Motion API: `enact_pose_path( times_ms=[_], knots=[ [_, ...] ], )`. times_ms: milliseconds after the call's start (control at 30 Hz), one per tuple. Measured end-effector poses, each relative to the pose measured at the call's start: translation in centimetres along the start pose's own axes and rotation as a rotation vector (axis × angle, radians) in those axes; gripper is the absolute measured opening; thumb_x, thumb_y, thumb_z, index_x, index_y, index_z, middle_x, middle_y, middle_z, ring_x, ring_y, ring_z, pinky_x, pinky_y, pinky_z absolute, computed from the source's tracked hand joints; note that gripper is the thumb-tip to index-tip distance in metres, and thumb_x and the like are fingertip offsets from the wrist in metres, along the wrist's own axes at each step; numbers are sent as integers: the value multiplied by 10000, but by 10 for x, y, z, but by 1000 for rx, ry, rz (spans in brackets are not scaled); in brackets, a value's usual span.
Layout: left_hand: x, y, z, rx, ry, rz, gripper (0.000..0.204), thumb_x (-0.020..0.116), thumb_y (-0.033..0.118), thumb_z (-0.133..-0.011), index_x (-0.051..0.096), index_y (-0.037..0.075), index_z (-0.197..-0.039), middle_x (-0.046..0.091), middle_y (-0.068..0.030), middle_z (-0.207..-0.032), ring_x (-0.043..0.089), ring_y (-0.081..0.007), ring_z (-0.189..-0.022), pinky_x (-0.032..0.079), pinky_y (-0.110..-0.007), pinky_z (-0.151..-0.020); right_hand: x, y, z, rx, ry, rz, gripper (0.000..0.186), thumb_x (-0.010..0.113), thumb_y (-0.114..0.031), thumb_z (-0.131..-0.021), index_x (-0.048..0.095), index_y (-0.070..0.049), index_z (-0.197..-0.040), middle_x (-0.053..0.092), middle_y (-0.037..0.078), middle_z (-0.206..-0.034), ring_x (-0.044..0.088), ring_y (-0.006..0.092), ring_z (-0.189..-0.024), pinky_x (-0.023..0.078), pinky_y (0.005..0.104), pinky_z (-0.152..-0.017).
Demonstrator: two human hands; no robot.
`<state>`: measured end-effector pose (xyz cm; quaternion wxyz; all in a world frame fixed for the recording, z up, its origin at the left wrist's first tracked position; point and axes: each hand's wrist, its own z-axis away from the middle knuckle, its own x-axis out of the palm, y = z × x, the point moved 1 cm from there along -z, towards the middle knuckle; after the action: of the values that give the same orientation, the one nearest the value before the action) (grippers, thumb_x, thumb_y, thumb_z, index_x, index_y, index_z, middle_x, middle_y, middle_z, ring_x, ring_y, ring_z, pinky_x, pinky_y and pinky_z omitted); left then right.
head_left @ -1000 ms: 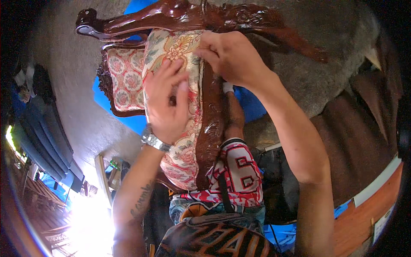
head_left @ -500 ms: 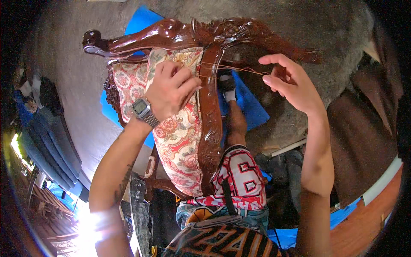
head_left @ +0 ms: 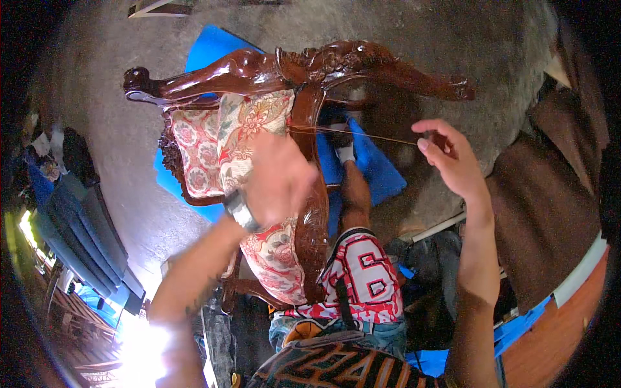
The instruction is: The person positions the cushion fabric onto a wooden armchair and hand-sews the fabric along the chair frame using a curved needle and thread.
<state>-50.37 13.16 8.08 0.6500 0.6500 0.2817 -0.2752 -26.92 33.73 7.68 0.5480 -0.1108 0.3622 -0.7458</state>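
A carved, glossy dark-wood chair [head_left: 246,70] lies in front of me, its seat and back covered in floral fabric [head_left: 255,116]. From the seat edge, a thin orange-brown thread [head_left: 381,138] runs taut to the right. My right hand [head_left: 453,158] pinches the thread's end between thumb and index finger, held away from the frame. Over the seat fabric, beside the wooden rail [head_left: 314,213], is my left hand [head_left: 281,178], smeared by motion. Its fingers cannot be made out, nor whether it holds anything. A metal-band watch [head_left: 239,210] is on that wrist.
Blue sheets [head_left: 378,161] lie on the grey floor [head_left: 414,58] under the chair. My leg [head_left: 356,187] stretches out beside the seat rail. Brown cloth [head_left: 537,200] is on the right, dark blue-grey fabric [head_left: 84,220] on the left. Bright light glares at lower left.
My left hand has moved down and slightly right over the seat. My right hand has shifted down and a little right, and the loosely looped thread is now straighter.
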Motion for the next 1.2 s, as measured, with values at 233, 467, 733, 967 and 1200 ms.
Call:
enact_pose_path(
  times_ms=[233, 467, 733, 967, 1200],
  knots=[
    [13, 129, 10, -600, 343, 940, 186, 650, 140, -793, 543, 28, -690, 482, -112, -797, 475, -260, -730, 414, -364, -721, 59, -24, 66, -555, 427, 239, 323, 661, -91, -768, 612, -67, -1087, 631, 126, -1030, 567, 302, -1013, 434, 411, -896],
    [27, 166, 3, -579, 493, 1018, 240, 603, 308, -894, 670, 78, -879, 476, -106, -950, 451, -218, -887, 399, -351, -788, 101, -49, 139, -645, 391, -206, 256, 665, -273, -827, 613, -77, -983, 571, 160, -1085, 544, 329, -1001, 444, 449, -847],
    [22, 106, 21, -132, 55, 379, 699, 733, 542, -659, 597, 124, -1203, 579, -85, -886, 569, -246, -768, 460, -362, -662, 1, -38, 204, -146, 227, -1506, 159, 523, -250, -954, 511, -99, -1004, 419, -37, -672, 460, 111, -630, 358, 220, -531],
    [-38, 45, 23, -486, 38, -176, 308, 639, 160, -817, 603, 105, -1118, 598, -105, -876, 601, -301, -671, 492, -394, -545, -157, 264, 344, 529, 1237, -464, 301, 486, -301, -938, 562, -33, -1053, 505, 32, -769, 480, 152, -660, 384, 290, -569],
    [-26, 81, 50, -771, -184, 22, 411, 530, 120, -899, 474, 13, -1292, 564, -181, -892, 602, -341, -706, 495, -418, -591, -90, 353, 337, 382, 843, 516, 295, 408, -210, -952, 557, 45, -936, 523, 96, -808, 487, 182, -759, 414, 322, -746]
  ],
)
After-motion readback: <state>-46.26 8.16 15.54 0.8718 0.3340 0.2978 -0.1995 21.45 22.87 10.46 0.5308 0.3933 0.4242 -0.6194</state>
